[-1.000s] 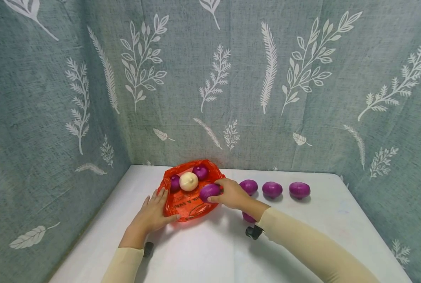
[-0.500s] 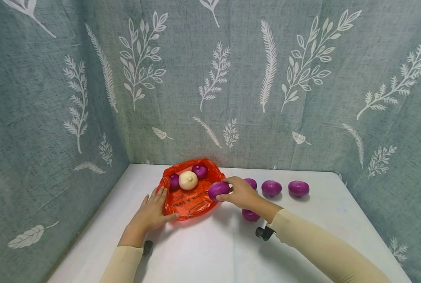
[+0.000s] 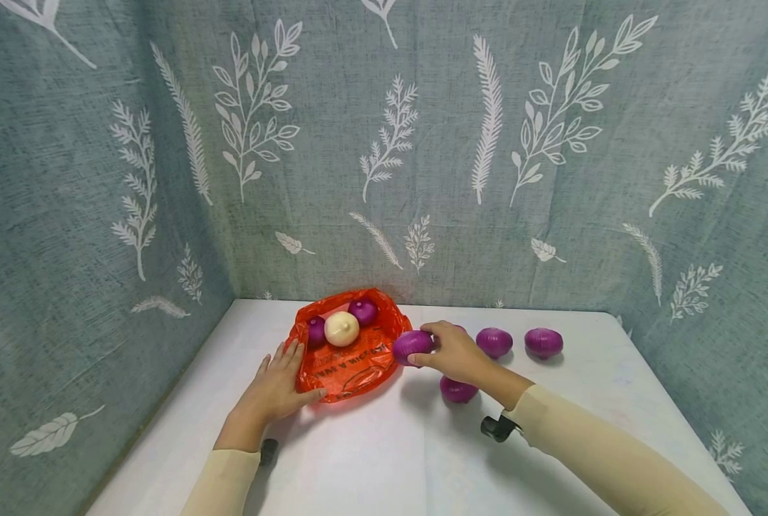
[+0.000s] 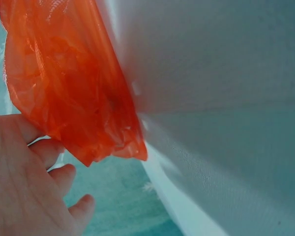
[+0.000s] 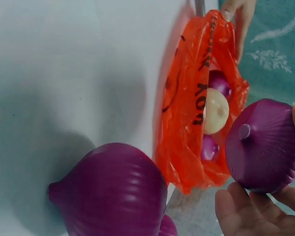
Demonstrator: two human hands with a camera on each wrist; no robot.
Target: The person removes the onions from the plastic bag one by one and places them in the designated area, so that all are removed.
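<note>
Red plastic first: bag [image 3: 358, 367] lying mouth-open on the white table [image 3: 371, 459], same spot as a second ago.

Moved: held purple onion [image 3: 412, 347], from over the bag's printed inside across to its right edge. Clamped between thumb and fingers of the right hand [image 3: 451, 352]. Can't tell if touching the rim or clear of it; overlapped in the head view, depth hard to judge.

Unmoved: left hand [image 3: 277, 383], fingers spread apart against the bag's left side, thumb along the near edge, not closed on any onion. Probably just steadying.

Still inside, toward the back: white onion [image 3: 342, 330], between a left purple onion [image 3: 316, 332] and a back purple onion [image 3: 362, 311].

Outside, to the right: two onions of the far row, middle onion [image 3: 493, 342] and end onion [image 3: 544, 343], plus another mostly hidden behind the right hand. Nearer: front onion [image 3: 458, 389], below the right wrist.

Meaning: going by direction, reads as taking out, not putting in. Counting three inside, one in hand, four loose.
</note>
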